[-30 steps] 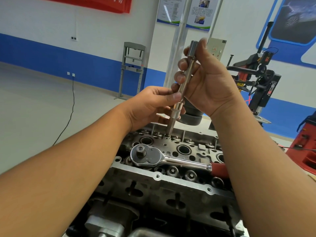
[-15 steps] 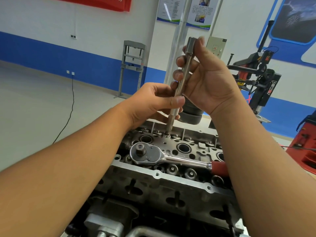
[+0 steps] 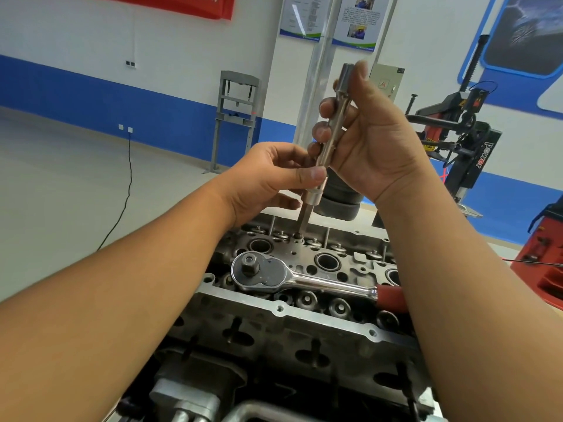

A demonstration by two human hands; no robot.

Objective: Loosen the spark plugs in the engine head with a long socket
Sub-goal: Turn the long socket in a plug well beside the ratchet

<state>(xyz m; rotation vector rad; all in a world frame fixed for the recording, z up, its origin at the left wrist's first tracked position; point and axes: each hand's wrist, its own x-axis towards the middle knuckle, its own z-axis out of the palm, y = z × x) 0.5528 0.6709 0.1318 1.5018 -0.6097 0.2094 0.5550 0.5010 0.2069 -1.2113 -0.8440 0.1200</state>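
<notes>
A long steel extension with socket (image 3: pixel 330 141) stands nearly upright over the engine head (image 3: pixel 304 303), its lower tip at a fastener on the far row. My right hand (image 3: pixel 368 138) grips the upper shaft, thumb by the top end. My left hand (image 3: pixel 268 181) pinches the lower collar of the tool with thumb and fingers. A ratchet wrench (image 3: pixel 292 277) with a red handle lies across the head, drive square up. Round spark plug wells (image 3: pixel 327 260) show dark in the middle of the head.
A black and red tyre machine (image 3: pixel 463 138) stands at the back right, a red unit (image 3: pixel 545 263) at the right edge. A grey metal frame (image 3: pixel 234 117) stands by the blue-banded wall. A black cable (image 3: pixel 122 205) trails over the pale floor at the left.
Both hands and the tool stay in nearly the same spot. My left thumb has slid slightly along the lower collar; the ratchet has not moved.
</notes>
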